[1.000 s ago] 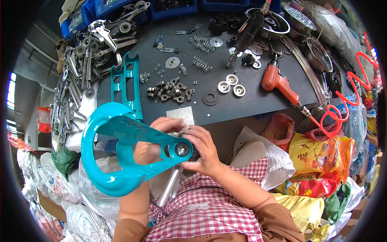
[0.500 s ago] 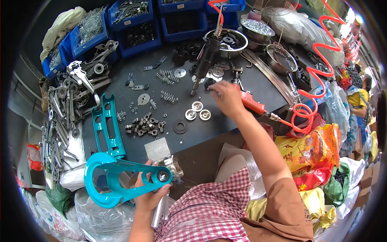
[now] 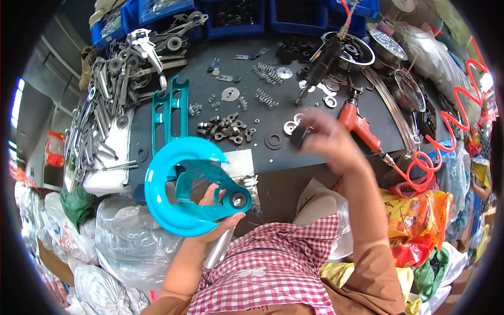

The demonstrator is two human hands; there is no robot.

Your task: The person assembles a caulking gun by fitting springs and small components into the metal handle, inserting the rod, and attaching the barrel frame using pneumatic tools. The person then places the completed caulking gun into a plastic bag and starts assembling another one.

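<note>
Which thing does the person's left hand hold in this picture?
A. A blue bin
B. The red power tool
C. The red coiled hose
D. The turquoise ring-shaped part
D: the left hand grips the turquoise ring-shaped part from below, near its round hub, while the red power tool lies on the dark table and the right hand is blurred above the table edge.

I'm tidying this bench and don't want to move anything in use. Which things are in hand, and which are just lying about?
In hand:
- teal ring-shaped part, held in the left hand
- small dark piece, in the blurred right hand

Lying about:
- teal forked bracket
- orange air tool
- springs
- blue bins
</note>
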